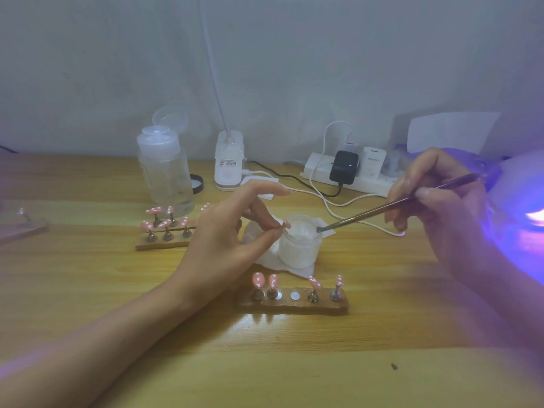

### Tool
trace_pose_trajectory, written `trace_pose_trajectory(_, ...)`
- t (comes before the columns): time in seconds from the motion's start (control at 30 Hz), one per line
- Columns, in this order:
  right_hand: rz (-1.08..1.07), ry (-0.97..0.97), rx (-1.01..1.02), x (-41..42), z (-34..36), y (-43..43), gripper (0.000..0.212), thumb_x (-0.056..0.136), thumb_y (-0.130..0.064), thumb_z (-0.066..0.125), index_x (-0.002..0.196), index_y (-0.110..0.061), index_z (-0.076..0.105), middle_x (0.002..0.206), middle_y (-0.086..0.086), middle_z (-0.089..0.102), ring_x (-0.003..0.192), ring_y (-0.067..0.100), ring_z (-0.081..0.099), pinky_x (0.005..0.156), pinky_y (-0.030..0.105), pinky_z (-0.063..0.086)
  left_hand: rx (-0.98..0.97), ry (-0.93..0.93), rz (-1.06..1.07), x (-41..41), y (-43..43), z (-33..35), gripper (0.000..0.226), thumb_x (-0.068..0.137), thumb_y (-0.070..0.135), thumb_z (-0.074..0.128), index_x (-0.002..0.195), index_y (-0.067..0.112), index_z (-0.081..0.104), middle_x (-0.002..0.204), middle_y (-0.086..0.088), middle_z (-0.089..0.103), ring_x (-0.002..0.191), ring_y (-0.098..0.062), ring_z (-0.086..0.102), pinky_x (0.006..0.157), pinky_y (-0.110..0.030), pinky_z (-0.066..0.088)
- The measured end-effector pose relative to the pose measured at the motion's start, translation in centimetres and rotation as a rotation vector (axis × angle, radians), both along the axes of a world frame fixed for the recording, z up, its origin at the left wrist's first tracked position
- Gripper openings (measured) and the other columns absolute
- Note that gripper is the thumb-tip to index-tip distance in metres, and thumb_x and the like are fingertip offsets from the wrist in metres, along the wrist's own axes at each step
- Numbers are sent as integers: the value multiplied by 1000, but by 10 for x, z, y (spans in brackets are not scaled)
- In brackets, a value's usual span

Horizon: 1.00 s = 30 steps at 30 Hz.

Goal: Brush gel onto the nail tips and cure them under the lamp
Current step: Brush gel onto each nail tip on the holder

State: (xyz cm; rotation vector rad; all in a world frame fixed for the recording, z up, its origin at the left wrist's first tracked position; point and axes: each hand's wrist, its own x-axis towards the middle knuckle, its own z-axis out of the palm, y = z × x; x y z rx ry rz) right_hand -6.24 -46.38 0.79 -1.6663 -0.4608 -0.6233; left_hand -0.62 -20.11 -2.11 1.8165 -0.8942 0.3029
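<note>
Reference: jar (300, 242), open, mid-counter, standing on a crumpled tissue (266, 257).

Left hand (223, 231): comes in from 7 o'clock, with the forearm lying across the counter (265, 363). Thumb and one finger are closed narrow, pinching a pink tip (285, 223) by its peg, just at the jar's 10 o'clock rim. The other fingers are spread above it.

Right hand (435, 201): at 2 o'clock, fingers wrapped round a brush (382, 207) in a pen grip. The shaft slopes down to the left and the bristle end sits at the jar's 3 o'clock rim. Whether it touches the gel cannot be told.

Near stand (291, 303): at 6 o'clock, close to the tissue edge. It carries four dotted pink tips on pegs, with bare discs mid-row. Beyond it, open wood runs to the counter's near edge.

Far stand (164, 242): at 9 o'clock, loaded with more pink tips and partly hidden by the left hand.

Lamp (518, 219): at 3 o'clock by the right frame edge, glowing violet. Between jar and lamp lies a strip of counter crossed by a white cable (341, 216).

Back edge, 10 to 1 o'clock: bottle (166, 172) and power strip (353, 178), against the wall.
</note>
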Motion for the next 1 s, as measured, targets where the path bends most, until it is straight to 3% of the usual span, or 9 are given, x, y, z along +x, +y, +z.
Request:
trace_pose_trajectory(0.13, -19, 10, 48, 3, 1, -8, 21, 73, -2, 41, 75, -19, 52, 59, 3, 59, 46, 22, 53, 44, 19, 41, -10, 20, -2, 0, 1, -1, 42, 85, 3, 75, 119, 24, 61, 80, 10, 71, 84, -8, 66, 60, -12, 34)
trace_pose_trajectory(0.23, -3, 42, 157, 6, -2, -6, 23, 79, 1, 32, 77, -16, 48, 59, 1, 57, 46, 19, 53, 43, 19, 39, -28, 85, -11, 0, 3, 1, 40, 86, 8, 75, 118, 28, 61, 84, 9, 70, 88, -14, 68, 55, -24, 38)
trace_pose_trajectory(0.43, -23, 168, 386, 9, -17, 1, 21, 89, -6, 31, 79, -17, 45, 58, -3, 54, 48, 11, 51, 42, 17, 35, -165, 222, -73, 3, 9, 16, 45, 88, 9, 73, 127, 27, 59, 94, 3, 74, 98, -17, 71, 72, -34, 55)
trace_pose_trajectory(0.57, -50, 287, 552, 12, -26, 1, 30, 96, -4, 28, 78, -18, 47, 61, -6, 53, 48, 7, 50, 40, 15, 34, -249, 295, -152, -1, 16, 32, 60, 84, 5, 75, 138, 22, 53, 89, -6, 75, 89, -15, 73, 74, -20, 54)
trace_pose_trajectory(0.67, -61, 327, 594, 12, -26, 0, 29, 97, -8, 31, 77, -19, 48, 57, -5, 52, 48, 7, 50, 41, 16, 32, -223, 278, -211, -10, 15, 44, 68, 83, 10, 75, 144, 21, 47, 86, -10, 74, 86, -18, 74, 77, -19, 55)
trace_pose_trajectory(0.77, -74, 335, 609, 12, -26, 0, 28, 98, -8, 31, 78, -19, 49, 55, -5, 52, 48, 7, 50, 41, 16, 32, -72, 191, -193, -21, 10, 45, 72, 82, 22, 77, 146, 30, 43, 82, 4, 75, 91, -13, 73, 87, -16, 45)
trace_pose_trajectory(0.87, -81, 353, 602, 13, -27, 1, 28, 98, -9, 32, 77, -18, 48, 54, -4, 50, 48, 7, 50, 41, 17, 32, 64, 135, -189, -32, 6, 38, 71, 83, 20, 78, 144, 35, 44, 82, 11, 74, 100, -5, 68, 93, -11, 35)
trace_pose_trajectory(0.93, -84, 361, 579, 14, -27, 1, 27, 98, -9, 33, 77, -18, 48, 53, -4, 50, 47, 7, 50, 41, 16, 32, 86, 133, -203, -37, 6, 31, 73, 81, 16, 80, 143, 31, 45, 79, 10, 72, 99, -7, 69, 98, -7, 33)
trace_pose_trajectory(1.0, -83, 370, 562, 14, -27, 2, 27, 98, -9, 33, 77, -17, 48, 53, -3, 50, 47, 8, 50, 41, 16, 33, 115, 94, -180, -41, 7, 24, 75, 76, 19, 82, 142, 29, 47, 77, 13, 70, 94, -11, 69, 103, -19, 38)
